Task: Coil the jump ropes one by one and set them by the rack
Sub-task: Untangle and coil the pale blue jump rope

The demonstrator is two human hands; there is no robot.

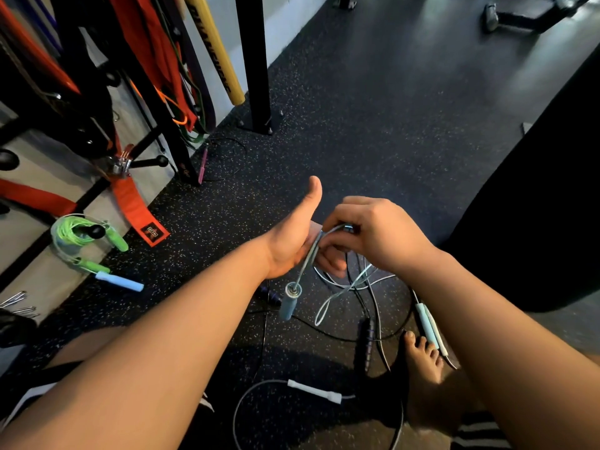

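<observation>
Loose ropes (315, 391) wait, well off the rack (168, 138).
Green rope (69, 233) sits coiled beside it; left hand (292, 241) curls its fingers round the blue rope (290, 303), right hand (380, 235) pinching its cord.

Seen from the wearer's own head: a bare left forearm (181, 326) and a bare right forearm (487, 319), with no sleeves reaching the wrists. The left hand (292, 241) and right hand (373, 235) are bare too. A bare foot (425, 358) shows its toes. Black-and-white striped cloth (480, 431) covers the leg above it. More dark and pale cloth (29, 397) lies below a bare knee (87, 347).
</observation>
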